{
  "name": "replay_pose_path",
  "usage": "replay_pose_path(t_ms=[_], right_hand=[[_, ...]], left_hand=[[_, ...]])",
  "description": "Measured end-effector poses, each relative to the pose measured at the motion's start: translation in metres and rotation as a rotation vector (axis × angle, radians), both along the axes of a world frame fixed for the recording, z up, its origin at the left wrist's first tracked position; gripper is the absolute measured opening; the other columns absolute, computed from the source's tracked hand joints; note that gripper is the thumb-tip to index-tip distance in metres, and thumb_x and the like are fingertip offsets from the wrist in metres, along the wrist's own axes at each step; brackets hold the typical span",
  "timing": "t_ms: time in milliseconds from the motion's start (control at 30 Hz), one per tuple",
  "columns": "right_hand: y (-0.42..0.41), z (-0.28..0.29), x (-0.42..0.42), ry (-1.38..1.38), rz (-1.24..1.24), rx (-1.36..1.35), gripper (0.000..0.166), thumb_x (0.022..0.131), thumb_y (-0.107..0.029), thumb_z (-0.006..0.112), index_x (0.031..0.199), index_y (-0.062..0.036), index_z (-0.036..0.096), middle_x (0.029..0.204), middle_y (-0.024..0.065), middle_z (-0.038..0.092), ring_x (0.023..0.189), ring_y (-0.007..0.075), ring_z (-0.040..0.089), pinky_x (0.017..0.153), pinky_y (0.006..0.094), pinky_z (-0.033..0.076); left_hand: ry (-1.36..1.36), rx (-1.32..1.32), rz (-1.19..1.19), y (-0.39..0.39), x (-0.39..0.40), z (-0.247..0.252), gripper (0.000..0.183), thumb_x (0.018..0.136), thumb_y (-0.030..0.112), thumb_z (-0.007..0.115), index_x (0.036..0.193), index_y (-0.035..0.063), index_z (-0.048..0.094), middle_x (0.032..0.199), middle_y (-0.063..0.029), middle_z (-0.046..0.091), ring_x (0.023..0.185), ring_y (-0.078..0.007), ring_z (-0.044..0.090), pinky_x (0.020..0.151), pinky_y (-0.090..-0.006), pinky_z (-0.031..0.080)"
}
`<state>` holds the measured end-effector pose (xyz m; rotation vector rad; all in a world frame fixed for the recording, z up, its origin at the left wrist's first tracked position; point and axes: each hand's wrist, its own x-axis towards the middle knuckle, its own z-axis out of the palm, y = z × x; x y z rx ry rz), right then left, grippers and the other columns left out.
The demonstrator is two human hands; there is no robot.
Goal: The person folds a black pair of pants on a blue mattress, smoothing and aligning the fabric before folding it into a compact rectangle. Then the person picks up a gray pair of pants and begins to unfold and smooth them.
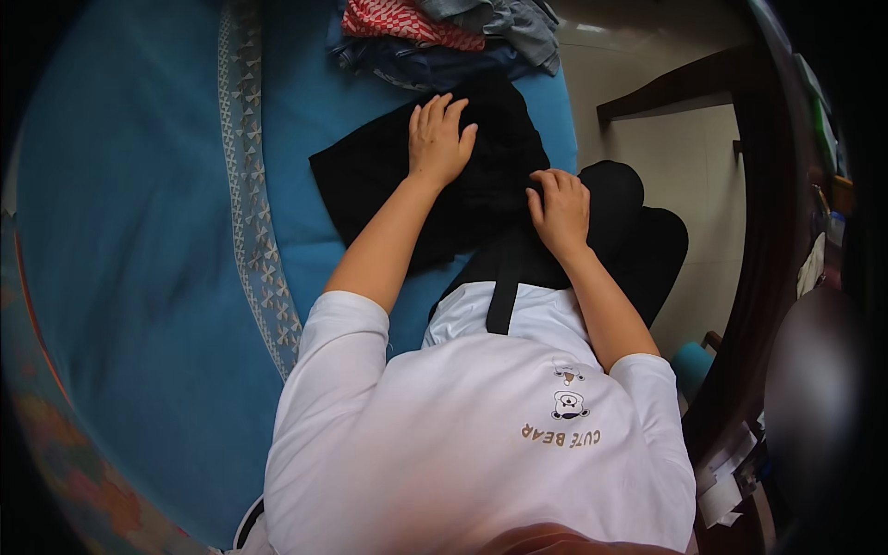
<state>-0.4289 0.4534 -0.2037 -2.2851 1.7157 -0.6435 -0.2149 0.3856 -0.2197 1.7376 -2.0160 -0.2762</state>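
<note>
A black garment [381, 166] lies spread over the blue bed sheet [139, 243], its right side close to my black-clad legs. My left hand [438, 142] rests on the garment's upper middle, palm down with the fingers apart. At the garment's right edge, near my thigh, is my right hand [560, 208], its fingers a little bent; whether it pinches any cloth cannot be told. A black strap [503, 298] hangs over the white cloth at my waist and runs towards the garment.
Beyond the garment sits a pile of clothes [451, 52], blue, grey and red-and-white. A patterned trim band [260, 229] crosses the sheet at left. A dark wooden chair or table frame [760, 173] stands over the tiled floor at right, with a teal object [692, 366] below.
</note>
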Motion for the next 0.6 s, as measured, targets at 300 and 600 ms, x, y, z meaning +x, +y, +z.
replay_pose_path(t_ms=[300,600], right_hand=[[-0.002,-0.007,-0.009,0.164,0.008,0.123,0.024,0.076,-0.021,0.067,0.097,-0.0090,0.062,0.085,0.0046,0.063,0.087,0.0230,0.057,0.094,0.0418,0.037],[0.001,0.005,-0.018,-0.065,0.061,0.194,0.026,0.070,-0.020,0.074,0.076,-0.0089,0.052,0.073,0.0042,0.055,0.076,0.0242,0.053,0.079,0.0361,0.041]], left_hand=[[-0.172,0.099,0.097,-0.077,-0.048,-0.008,0.040,0.083,0.034,0.058,0.115,0.0116,0.057,0.106,-0.0081,0.060,0.103,-0.0274,0.053,0.090,-0.0405,0.039],[0.208,0.078,0.273,-0.093,-0.015,-0.011,0.022,0.085,0.032,0.053,0.090,0.0107,0.059,0.094,-0.0087,0.062,0.089,-0.0301,0.059,0.076,-0.0423,0.046]])
